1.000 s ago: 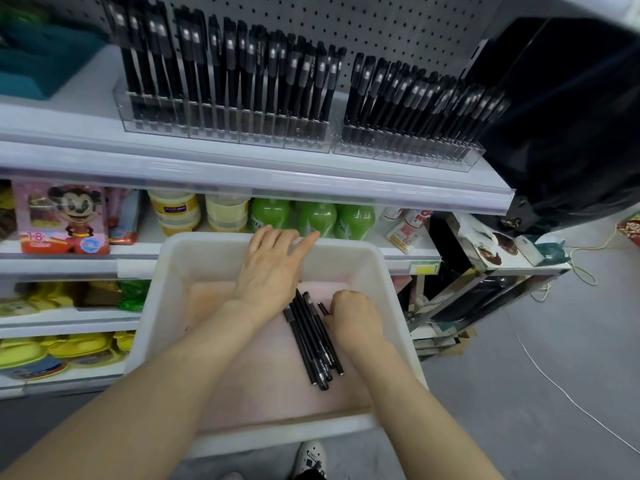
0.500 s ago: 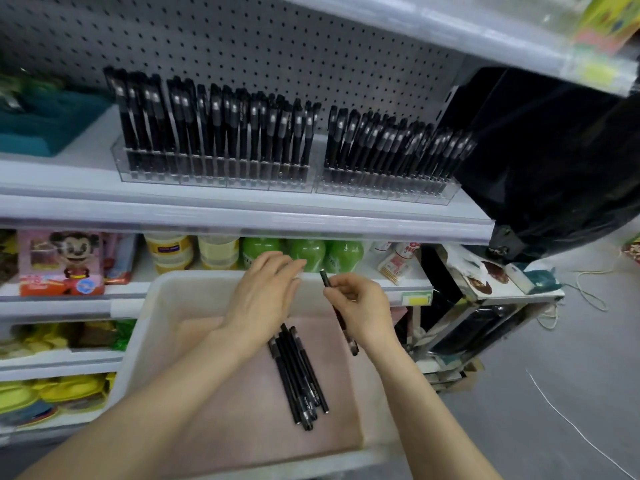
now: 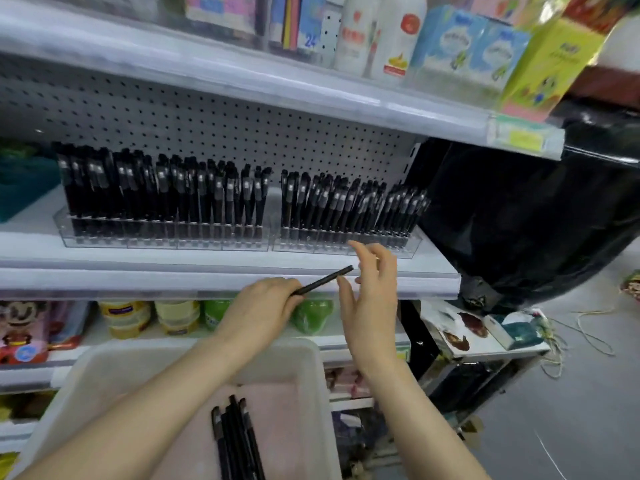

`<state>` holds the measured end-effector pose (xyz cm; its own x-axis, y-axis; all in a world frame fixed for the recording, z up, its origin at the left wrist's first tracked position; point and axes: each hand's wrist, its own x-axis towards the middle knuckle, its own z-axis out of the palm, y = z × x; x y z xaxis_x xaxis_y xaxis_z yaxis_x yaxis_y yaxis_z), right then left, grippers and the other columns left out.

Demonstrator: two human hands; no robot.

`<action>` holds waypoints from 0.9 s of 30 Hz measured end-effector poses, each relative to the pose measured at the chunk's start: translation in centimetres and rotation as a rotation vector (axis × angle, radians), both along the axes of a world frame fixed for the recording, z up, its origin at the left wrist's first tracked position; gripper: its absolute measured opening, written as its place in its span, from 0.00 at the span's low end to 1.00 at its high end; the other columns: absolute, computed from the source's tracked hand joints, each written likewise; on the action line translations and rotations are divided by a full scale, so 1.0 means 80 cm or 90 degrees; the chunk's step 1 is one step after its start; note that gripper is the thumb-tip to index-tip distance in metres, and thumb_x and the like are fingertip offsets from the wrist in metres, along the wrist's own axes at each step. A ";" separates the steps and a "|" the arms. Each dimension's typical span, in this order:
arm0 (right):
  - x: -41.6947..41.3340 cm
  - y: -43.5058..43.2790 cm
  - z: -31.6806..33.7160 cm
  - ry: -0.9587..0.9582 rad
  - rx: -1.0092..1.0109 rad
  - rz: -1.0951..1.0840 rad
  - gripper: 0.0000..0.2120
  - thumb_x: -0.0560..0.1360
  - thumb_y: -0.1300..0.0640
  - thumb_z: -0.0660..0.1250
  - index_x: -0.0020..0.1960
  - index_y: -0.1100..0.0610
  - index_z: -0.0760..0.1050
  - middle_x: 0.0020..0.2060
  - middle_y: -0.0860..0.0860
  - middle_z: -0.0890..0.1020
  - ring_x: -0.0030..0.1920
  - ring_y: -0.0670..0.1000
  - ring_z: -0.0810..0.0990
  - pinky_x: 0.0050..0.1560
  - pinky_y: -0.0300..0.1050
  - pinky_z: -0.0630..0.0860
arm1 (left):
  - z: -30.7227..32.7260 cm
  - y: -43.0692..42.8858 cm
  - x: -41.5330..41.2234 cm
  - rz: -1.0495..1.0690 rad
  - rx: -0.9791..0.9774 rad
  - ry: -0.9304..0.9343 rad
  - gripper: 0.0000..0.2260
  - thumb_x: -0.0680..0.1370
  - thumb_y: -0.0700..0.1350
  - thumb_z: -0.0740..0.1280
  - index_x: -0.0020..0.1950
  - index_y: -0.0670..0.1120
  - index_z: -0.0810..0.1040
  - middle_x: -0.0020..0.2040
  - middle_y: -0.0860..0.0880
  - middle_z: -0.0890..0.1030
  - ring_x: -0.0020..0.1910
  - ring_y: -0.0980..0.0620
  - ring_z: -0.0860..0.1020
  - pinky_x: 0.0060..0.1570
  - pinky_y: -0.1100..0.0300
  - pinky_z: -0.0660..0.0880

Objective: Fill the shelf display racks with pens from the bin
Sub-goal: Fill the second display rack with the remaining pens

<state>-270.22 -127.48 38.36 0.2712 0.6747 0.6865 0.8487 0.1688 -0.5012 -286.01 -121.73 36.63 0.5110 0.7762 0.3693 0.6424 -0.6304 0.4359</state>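
One black pen [image 3: 322,280] gripped at its lower end by left hand [image 3: 263,306]; tip just beside right hand [image 3: 372,303] fingers [image 3: 360,252], loosely spread, holding nothing; both in front of shelf edge [image 3: 156,282], above white bin [image 3: 313,372]

The left hand [image 3: 263,308] pinches one black pen [image 3: 323,281], which slants up to the right before the shelf edge [image 3: 138,280]. The right hand [image 3: 372,299] is just beside the pen's far end, fingers loose and spread (it holds nothing). On the shelf two clear racks [image 3: 156,242] stand side by side, crowded with upright pens [image 3: 166,195]. Below, several loose pens [image 3: 235,441] lie together in the white bin [image 3: 311,358].
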 end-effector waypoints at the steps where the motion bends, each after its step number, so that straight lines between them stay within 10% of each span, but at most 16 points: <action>1: 0.007 0.006 0.001 -0.084 -0.010 0.033 0.18 0.76 0.65 0.67 0.65 0.57 0.74 0.62 0.53 0.71 0.57 0.47 0.71 0.55 0.40 0.72 | 0.006 0.006 0.006 -0.004 0.033 0.018 0.08 0.82 0.50 0.61 0.53 0.50 0.78 0.48 0.52 0.81 0.48 0.49 0.77 0.46 0.53 0.73; 8: 0.071 0.050 0.002 -0.350 -0.025 0.046 0.04 0.75 0.59 0.71 0.48 0.60 0.80 0.43 0.52 0.78 0.44 0.54 0.73 0.39 0.48 0.72 | 0.049 0.037 0.063 -0.017 0.123 0.096 0.16 0.82 0.54 0.58 0.69 0.51 0.71 0.61 0.52 0.76 0.60 0.50 0.72 0.57 0.54 0.72; 11: 0.113 0.059 0.019 -0.230 -0.032 -0.010 0.06 0.75 0.60 0.71 0.51 0.59 0.82 0.43 0.50 0.78 0.43 0.52 0.76 0.41 0.43 0.72 | 0.053 0.057 0.076 0.014 0.120 0.044 0.27 0.82 0.56 0.59 0.78 0.48 0.59 0.71 0.50 0.68 0.69 0.49 0.66 0.64 0.52 0.71; 16: 0.165 0.080 0.066 0.119 0.036 -0.046 0.07 0.78 0.57 0.69 0.54 0.58 0.79 0.42 0.47 0.82 0.41 0.43 0.80 0.45 0.32 0.75 | 0.037 0.083 0.084 0.062 0.226 0.145 0.22 0.77 0.46 0.69 0.69 0.41 0.72 0.64 0.44 0.75 0.63 0.43 0.72 0.58 0.48 0.76; 20: 0.171 0.107 0.077 0.148 0.006 -0.032 0.07 0.78 0.55 0.67 0.50 0.58 0.79 0.38 0.50 0.84 0.41 0.48 0.83 0.48 0.49 0.80 | 0.023 0.087 0.089 0.098 0.263 0.154 0.22 0.72 0.42 0.75 0.64 0.38 0.77 0.59 0.42 0.79 0.57 0.41 0.76 0.54 0.48 0.77; 27: 0.169 0.133 0.052 0.068 -0.122 -0.033 0.08 0.77 0.54 0.67 0.49 0.58 0.81 0.35 0.51 0.83 0.41 0.55 0.81 0.48 0.51 0.78 | 0.019 0.085 0.094 0.116 0.258 0.128 0.21 0.71 0.40 0.74 0.64 0.39 0.77 0.58 0.44 0.78 0.55 0.43 0.75 0.53 0.49 0.77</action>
<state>-256.70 -116.87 42.53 0.3735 0.7735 0.5121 0.7937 0.0193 -0.6080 -278.50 -114.95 38.14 0.4724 0.6735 0.5685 0.8043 -0.5932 0.0344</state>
